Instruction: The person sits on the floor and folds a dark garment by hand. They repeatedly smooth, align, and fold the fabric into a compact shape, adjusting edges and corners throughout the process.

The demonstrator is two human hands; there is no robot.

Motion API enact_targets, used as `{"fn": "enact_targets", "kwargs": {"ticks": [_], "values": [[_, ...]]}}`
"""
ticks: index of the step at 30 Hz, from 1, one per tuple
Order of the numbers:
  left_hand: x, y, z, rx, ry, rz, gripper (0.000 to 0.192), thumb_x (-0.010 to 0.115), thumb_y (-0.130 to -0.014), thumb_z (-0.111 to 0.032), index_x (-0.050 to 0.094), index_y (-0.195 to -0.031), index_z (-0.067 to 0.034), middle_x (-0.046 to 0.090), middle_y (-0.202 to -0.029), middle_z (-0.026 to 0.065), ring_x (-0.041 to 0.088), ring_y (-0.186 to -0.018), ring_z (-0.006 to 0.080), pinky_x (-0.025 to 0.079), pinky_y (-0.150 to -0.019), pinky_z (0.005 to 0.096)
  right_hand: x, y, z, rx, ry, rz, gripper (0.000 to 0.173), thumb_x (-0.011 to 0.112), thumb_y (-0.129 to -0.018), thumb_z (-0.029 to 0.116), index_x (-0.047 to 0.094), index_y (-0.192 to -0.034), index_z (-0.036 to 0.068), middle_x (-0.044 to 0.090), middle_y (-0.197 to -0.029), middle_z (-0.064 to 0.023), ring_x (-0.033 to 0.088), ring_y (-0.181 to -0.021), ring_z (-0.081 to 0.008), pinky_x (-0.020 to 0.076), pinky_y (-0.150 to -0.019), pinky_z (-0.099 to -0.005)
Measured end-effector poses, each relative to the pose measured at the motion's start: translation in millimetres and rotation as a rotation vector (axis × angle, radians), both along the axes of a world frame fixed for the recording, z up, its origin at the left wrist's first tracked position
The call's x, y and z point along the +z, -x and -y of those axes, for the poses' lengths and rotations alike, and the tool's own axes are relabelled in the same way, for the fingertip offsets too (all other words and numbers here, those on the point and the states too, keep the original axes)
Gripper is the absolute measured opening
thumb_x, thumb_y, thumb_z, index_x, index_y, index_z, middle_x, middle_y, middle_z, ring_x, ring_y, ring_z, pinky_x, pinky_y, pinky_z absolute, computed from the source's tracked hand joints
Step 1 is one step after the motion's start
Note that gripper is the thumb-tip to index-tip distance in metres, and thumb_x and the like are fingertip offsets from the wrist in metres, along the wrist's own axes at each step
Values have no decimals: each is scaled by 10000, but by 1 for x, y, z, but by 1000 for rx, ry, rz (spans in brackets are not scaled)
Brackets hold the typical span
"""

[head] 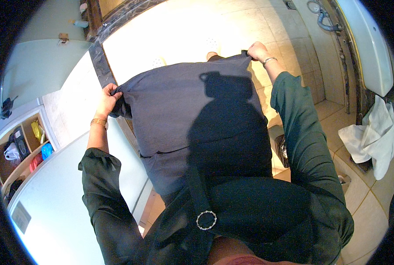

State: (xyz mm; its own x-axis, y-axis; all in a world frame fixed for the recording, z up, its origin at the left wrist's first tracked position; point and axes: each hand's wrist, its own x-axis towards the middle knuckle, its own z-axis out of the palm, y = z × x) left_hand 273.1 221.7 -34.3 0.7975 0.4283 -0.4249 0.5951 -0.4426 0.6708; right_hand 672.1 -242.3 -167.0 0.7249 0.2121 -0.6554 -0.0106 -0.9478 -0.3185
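A dark grey cloth garment [164,122] is spread out in front of my body, stretched between both hands. My left hand [108,99] pinches its upper left corner, where some fabric bunches and hangs below the fingers. At the upper right corner, my right hand [258,51] is closed in a fist around the fabric. A crease runs across the lower part of the cloth. My head's shadow covers much of its right side. Beyond the top edge, parts of my feet in light, perforated shoes [212,44] show on the floor.
On the left stands a white appliance [67,198], with a shelf unit [26,132] holding plastic bags behind it. To the right are a washbasin [372,43], its grey drain pipe [326,25] and a draped white cloth [369,135]. A small bin [280,150] stands on the tiled floor [329,109].
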Motion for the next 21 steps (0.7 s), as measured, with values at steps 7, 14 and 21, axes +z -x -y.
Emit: {"fn": "enact_targets", "kwargs": {"ticks": [7,14,21], "values": [[5,8,4,31,14,-56,115,675,-821,21,582,-817,-46,578,-722,-38,506,-682,72,422,-637,238,1,-14,32,-828,-767,-463,145,621,-899,135,623,-986,21,690,-902,-114,686,-790,-248,583,-708,-408],[17,16,13,50,-10,-29,102,693,-808,-15,600,-841,-43,542,-698,-47,476,-671,76,415,-627,252,46,-27,53,-972,-1306,-586,130,560,-940,135,594,-973,15,684,-912,-119,684,-808,-240,584,-780,-388],[66,15,25,-44,97,4,198,781,-753,-87,592,-814,-86,571,-731,-57,515,-690,67,425,-634,243,89,-41,46,-818,-1202,-330,269,670,-910,248,641,-1063,29,669,-1033,-89,617,-962,-227,502,-891,-355]]}}
